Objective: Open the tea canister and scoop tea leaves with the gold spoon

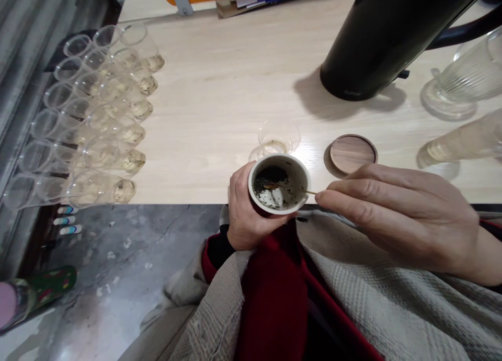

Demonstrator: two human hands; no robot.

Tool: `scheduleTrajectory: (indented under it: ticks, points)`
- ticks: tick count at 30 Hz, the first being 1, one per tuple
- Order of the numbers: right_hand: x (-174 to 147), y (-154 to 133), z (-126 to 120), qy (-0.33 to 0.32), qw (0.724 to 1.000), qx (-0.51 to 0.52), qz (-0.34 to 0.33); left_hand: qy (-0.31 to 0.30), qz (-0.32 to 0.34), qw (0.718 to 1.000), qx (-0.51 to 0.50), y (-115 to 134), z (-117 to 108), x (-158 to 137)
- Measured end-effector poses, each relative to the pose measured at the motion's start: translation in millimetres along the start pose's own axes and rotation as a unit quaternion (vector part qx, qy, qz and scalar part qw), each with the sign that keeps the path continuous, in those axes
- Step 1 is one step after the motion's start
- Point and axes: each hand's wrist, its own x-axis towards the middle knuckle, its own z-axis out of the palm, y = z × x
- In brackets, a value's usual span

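Note:
My left hand [247, 214] is wrapped round a canister [305, 179] with a pale inside, tilted so that I look into it. Dark loose tea leaves [274, 179] lie on its bottom and cling to the wall. Between the fingertips of my right hand [403, 214] is the thin handle of a small gold-coloured spoon [309, 192], and its bowl is down among the leaves. Just behind the canister stands a clear plastic cup [279, 133] with a little something at its bottom. A round wooden lid [353, 154] lies on the table near my right hand.
Rows of clear plastic cups [92, 115], each with a little in the bottom, fill the table's left end. A black kettle [376, 42] stands at the back right. Beside it are a ribbed glass pitcher [466, 78] and a stack of cups [463, 141]. The table's front edge [188, 203] is close to me.

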Motion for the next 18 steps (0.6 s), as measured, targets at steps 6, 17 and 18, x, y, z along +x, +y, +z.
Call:
scheduleTrajectory:
  ticks: [6,17,18]
  points:
    - [7,2,6,0.017,0.995,0.079,0.050,-0.005,0.003,1.000,0.012,-2,-1,1]
    - [1,9,14,0.249,0.842,0.269,0.397,0.002,0.024,1.000,0.014,-2,-3,2]
    - [0,10,15,0.263,0.831,0.280,0.402,0.004,0.024,1.000,0.011,-3,-3,2]
